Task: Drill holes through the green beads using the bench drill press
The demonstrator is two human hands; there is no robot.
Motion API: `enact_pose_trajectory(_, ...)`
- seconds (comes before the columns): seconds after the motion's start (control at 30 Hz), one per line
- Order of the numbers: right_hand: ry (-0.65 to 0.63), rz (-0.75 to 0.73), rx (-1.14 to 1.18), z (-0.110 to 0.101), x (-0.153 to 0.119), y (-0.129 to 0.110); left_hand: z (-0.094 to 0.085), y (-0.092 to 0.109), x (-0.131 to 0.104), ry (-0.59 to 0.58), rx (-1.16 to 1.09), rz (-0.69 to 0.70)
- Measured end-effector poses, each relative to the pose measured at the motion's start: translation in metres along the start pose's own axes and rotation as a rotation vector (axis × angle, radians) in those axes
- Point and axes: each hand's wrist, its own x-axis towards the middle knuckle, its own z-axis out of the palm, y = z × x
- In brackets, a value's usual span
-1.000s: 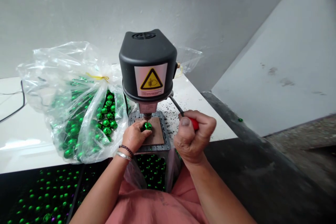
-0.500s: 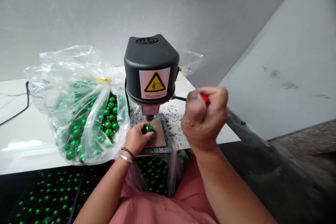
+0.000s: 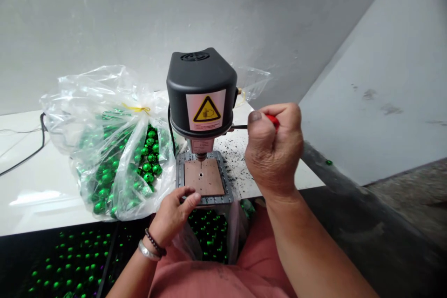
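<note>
A black drill press (image 3: 200, 95) with a warning label stands on the white table. Its thin bit points down at a brown board (image 3: 206, 181) with a small hole, and no ball lies on the board. My right hand (image 3: 274, 149) is wrapped round the red knob (image 3: 272, 122) of the press lever. At the board's front edge is my left hand (image 3: 178, 209), thumb and fingers apart, with no ball visible in it. A clear plastic bag (image 3: 129, 186) of shiny green balls (image 3: 148, 177) lies left of the press.
Dark shavings lie right of the press base on the table (image 3: 258, 186). Below the front edge, an open bag holds many green balls (image 3: 209, 233). More green balls (image 3: 70, 256) are at the lower left. A black cable (image 3: 24, 160) runs at the left.
The green ball under the bit has gone from the board. My left hand has drawn back toward me and opened. My right hand still grips the lever, slightly higher.
</note>
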Motion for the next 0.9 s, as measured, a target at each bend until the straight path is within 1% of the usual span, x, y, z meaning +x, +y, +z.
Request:
enact_pose_trajectory(0.07,0.002,0.000,0.003,0.000,0.000,0.000,0.001,-0.002,-0.001,-0.001,-0.362,-0.126)
enact_pose_trajectory(0.13,0.014,-0.006,0.009,0.000,-0.001,0.000,0.001,-0.002,-0.003,-0.037,-0.730,-0.250)
enact_pose_trajectory(0.17,0.019,-0.010,0.010,0.000,-0.001,0.000,0.001,-0.002,-0.004,-0.061,-0.866,-0.290)
enact_pose_trajectory(0.2,0.023,-0.013,0.008,0.000,-0.002,0.000,0.001,-0.001,-0.005,-0.080,-0.958,-0.311)
enact_pose_trajectory(0.27,0.029,-0.014,-0.001,0.000,-0.003,0.001,0.001,0.001,-0.007,-0.099,-1.029,-0.301)
enact_pose_trajectory(0.37,0.034,-0.007,-0.003,0.000,-0.005,0.002,0.000,0.004,-0.007,-0.094,-1.010,-0.258)
enact_pose_trajectory(0.47,0.037,0.014,-0.004,0.000,-0.006,0.003,-0.001,0.003,-0.005,-0.079,-0.947,-0.246)
enact_pose_trajectory(0.6,0.041,0.051,0.005,0.000,-0.009,0.002,-0.006,-0.002,0.002,-0.037,-0.753,-0.179)
enact_pose_trajectory(0.7,0.038,0.069,0.012,0.000,-0.010,0.002,-0.009,0.000,0.010,-0.005,-0.643,-0.139)
enact_pose_trajectory(0.8,0.038,0.040,0.017,-0.001,-0.010,0.002,-0.011,0.008,0.023,0.012,-0.599,-0.183)
enact_pose_trajectory(0.9,0.036,-0.005,0.016,-0.001,-0.008,0.001,-0.009,0.013,0.039,0.043,-0.440,-0.187)
